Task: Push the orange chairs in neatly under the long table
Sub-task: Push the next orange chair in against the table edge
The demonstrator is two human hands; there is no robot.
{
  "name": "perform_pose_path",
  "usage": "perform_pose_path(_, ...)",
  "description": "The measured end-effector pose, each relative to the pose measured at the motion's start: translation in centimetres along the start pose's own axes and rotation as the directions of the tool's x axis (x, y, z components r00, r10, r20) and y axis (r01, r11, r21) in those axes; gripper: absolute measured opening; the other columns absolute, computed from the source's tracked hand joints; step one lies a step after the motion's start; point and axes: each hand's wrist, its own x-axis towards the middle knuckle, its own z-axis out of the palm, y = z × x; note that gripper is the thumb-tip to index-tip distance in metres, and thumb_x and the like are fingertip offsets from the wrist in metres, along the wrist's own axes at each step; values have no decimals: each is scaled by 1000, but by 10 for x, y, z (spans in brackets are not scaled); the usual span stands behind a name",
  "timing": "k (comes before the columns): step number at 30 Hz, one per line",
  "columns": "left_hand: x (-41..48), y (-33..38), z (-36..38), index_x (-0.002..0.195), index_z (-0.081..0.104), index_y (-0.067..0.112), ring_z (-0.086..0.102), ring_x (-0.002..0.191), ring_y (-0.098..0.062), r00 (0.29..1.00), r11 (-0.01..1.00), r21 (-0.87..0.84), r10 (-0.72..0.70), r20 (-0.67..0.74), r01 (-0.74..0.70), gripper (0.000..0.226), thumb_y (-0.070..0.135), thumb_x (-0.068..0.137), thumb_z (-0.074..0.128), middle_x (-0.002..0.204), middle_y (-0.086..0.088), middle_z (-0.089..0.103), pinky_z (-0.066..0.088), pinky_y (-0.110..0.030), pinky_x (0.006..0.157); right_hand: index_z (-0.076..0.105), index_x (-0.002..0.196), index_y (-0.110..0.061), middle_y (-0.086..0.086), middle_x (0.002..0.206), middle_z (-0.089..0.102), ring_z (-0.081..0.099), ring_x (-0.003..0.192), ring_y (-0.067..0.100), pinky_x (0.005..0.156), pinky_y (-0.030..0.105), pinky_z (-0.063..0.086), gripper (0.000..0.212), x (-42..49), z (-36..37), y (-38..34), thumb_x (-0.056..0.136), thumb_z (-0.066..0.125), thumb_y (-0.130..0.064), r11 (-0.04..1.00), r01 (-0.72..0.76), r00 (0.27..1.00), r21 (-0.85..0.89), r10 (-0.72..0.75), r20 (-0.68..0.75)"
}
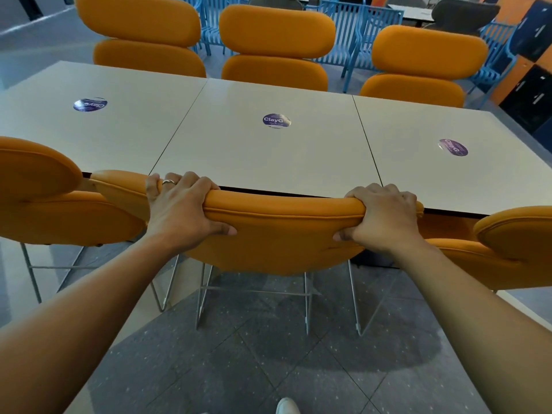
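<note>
Here the chair (283,234) stands at the near edge of the table (268,162). The left hand (182,210) and the right hand (385,219) each grip an end of its backrest, fingers curled over the top. Beyond the hands, a round sticker (276,120) on the table reads "ClayG".

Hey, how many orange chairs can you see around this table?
6. Across the table: far left chair, far middle chair, far right chair. On the near side: near left chair, near middle chair and near right chair. Others may lie outside the frame.
</note>
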Motion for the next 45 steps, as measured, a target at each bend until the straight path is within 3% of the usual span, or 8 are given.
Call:
perform_pose_path(5,4,-4,-4,124,55,35,44,126,-26,999,990,-144,6,49,1,88,88,55,49,124,4,55,0,-50,116,57,123,-43,-9,120,60,47,116,21,97,45,30,66,-4,-6,2,66,72,-73,999,-16,997,46,12,77)
perform_pose_path(9,-2,-4,-16,124,57,31,43,127,-22,998,958,-287,-7,61,24,75,77,65,59,125,5,57,3,-48,119,61,122,-41,-11,118,62,52,112,17,97,44,34,69,-4,-11,-9,65,60,-79,975,26,997,221,-41,61)
perform_pose_path(11,-45,12,-19,123,60,28,42,123,-21,978,944,-276,-204,-51,183,62,64,73,69,123,4,59,15,-53,117,65,118,-37,-13,114,63,56,107,14,97,45,44,59,-1,-15,-16,72,65,-74,906,234,957,353,-279,80)
perform_pose_path(15,-46,15,-23,121,62,27,44,122,-20,972,937,-318,-194,-135,143,47,48,80,70,126,4,59,36,-46,106,70,111,-30,-15,101,67,59,92,7,80,27,48,37,5,-21,-38,83,73,-54,820,300,946,487,-322,-41)
perform_pose_path(18,-41,17,-25,117,66,25,46,112,-10,963,930,-348,-192,-189,117,40,45,82,70,123,4,61,38,-32,98,72,107,-30,-18,91,68,59,81,2,70,17,44,28,9,-28,-46,86,74,-47,794,293,947,533,-318,-48)
perform_pose_path(24,-62,2,-40,105,71,20,60,97,-10,939,903,-394,-269,-213,170,26,37,84,70,107,5,68,45,-20,81,77,100,-24,-14,84,69,60,75,0,62,6,39,18,3,-27,-85,88,75,-37,732,373,894,571,-449,-9)
perform_pose_path(34,-130,-94,-58,102,69,27,62,96,-8,925,844,-446,-371,-82,299,20,37,84,71,101,11,69,46,-25,82,72,114,-27,-13,102,69,61,90,1,75,15,50,27,-18,8,-196,91,69,-43,723,456,739,519,-632,232)
perform_pose_path(45,-205,-251,-99,101,71,23,61,92,-7,886,816,-404,-463,-28,414,22,36,84,72,97,9,69,38,-12,70,69,118,-26,-10,102,69,63,92,6,77,24,53,31,-34,41,-361,91,72,-41,721,411,714,558,-635,294)
